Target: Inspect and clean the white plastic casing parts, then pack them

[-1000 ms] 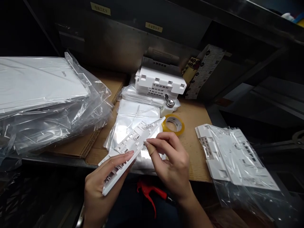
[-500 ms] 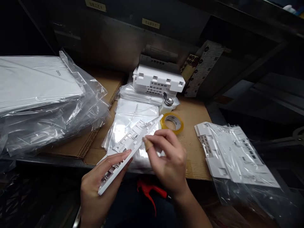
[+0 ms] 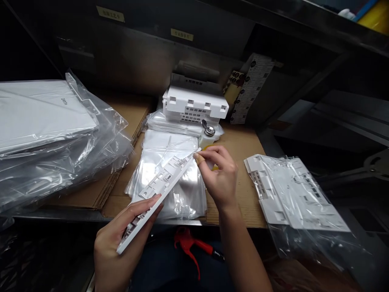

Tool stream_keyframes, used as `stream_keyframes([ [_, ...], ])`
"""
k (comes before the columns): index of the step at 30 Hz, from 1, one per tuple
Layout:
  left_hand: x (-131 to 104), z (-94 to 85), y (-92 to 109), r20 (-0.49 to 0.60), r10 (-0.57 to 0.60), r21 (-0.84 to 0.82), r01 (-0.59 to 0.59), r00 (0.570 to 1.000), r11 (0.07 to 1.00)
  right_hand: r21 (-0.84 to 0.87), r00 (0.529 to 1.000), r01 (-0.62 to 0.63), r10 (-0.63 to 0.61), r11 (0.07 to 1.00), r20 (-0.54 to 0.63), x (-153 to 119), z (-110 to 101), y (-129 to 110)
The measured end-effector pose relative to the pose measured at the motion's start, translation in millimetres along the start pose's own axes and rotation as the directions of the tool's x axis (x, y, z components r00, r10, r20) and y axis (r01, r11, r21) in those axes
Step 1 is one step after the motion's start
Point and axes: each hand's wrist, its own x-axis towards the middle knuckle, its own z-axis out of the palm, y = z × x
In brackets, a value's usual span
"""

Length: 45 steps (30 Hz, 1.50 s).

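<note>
Over a cardboard-lined desk (image 3: 244,198), holding a white panel (image 3: 166,187) tilted above clear bags (image 3: 188,198), gripping its near end in the left hand (image 3: 117,231) and pinching its far tip with the right hand (image 3: 221,172), perhaps risking toppling the bottle (image 3: 206,140) beyond by swinging too far.

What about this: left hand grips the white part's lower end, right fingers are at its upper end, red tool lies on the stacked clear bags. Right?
The red tool isn't on the stacked clear bags: the head view shows it past the bench's front edge. Left hand, right fingers and white part are correct.
</note>
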Motion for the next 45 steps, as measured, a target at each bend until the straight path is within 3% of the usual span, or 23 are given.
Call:
stream_keyframes([
  [2, -1, 0.2, -1, -0.012, -0.011, 0.002, 0.011, 1.000, 1.000, -0.016, 1.000, 0.015, -0.015, 1.000, 0.013, -2, -1, -4],
  [5, -1, -3.1, -7, -0.045, -0.048, -0.008, 0.048, 0.998, 0.999, 0.046, 0.990, 0.075, -0.080, 0.996, 0.113, -25, -2, -34],
  [8, 1, -9.8, -15, 0.031, -0.009, -0.013, 0.010, 0.999, 1.000, 0.203, 0.944, 0.210, -0.252, 0.956, 0.211, -55, 1, -69],
  [11, 3, -13.1, -16, 0.036, -0.035, -0.021, 0.035, 0.999, 0.999, 0.277, 0.925, 0.262, -0.323, 0.924, 0.202, -64, 6, -79],
  [14, 5, -10.1, -11, -0.027, -0.085, -0.055, 0.083, 0.996, 0.995, 0.223, 0.974, 0.136, -0.171, 0.965, 0.147, -41, 10, -51],
  [17, 7, -7.3, -9, -0.012, -0.097, -0.066, 0.096, 0.995, 0.993, 0.099, 0.998, -0.019, 0.014, 0.995, 0.056, -5, 9, 0],
  [20, 7, -8.4, -11, 0.005, -0.089, -0.070, 0.090, 0.996, 0.994, -0.034, 0.986, -0.150, 0.147, 0.988, -0.073, 23, 2, 44],
  [23, 9, -9.7, -9, -0.013, -0.109, -0.089, 0.107, 0.994, 0.990, -0.036, 0.964, -0.209, 0.199, 0.977, -0.178, 29, -12, 57],
  [26, 13, -8.8, -2, -0.052, -0.118, -0.095, 0.112, 0.992, 0.989, 0.031, 0.959, -0.193, 0.195, 0.981, -0.207, 18, -23, 38],
  [30, 17, -6.7, 4, -0.040, -0.119, -0.087, 0.115, 0.992, 0.990, 0.113, 0.988, -0.130, 0.138, 0.985, -0.063, -3, -27, -6],
  [34, 16, -6.7, 3, -0.048, -0.117, -0.109, 0.111, 0.992, 0.988, 0.202, 0.991, -0.057, 0.031, 0.978, 0.130, -25, -18, -48],
  [39, 16, -12.6, -7, 0.036, -0.020, -0.152, 0.026, 0.999, 0.988, 0.290, 0.940, 0.107, -0.192, 0.951, 0.281, -61, 4, -92],
  [42, 17, -14.1, -12, 0.024, -0.019, -0.144, 0.023, 1.000, 0.989, 0.256, 0.926, 0.168, -0.242, 0.952, 0.292, -61, 11, -82],
  [45, 18, -12.2, -16, 0.024, -0.013, -0.117, 0.016, 1.000, 0.993, 0.061, 0.980, 0.092, -0.101, 0.994, 0.172, -31, 6, -39],
])
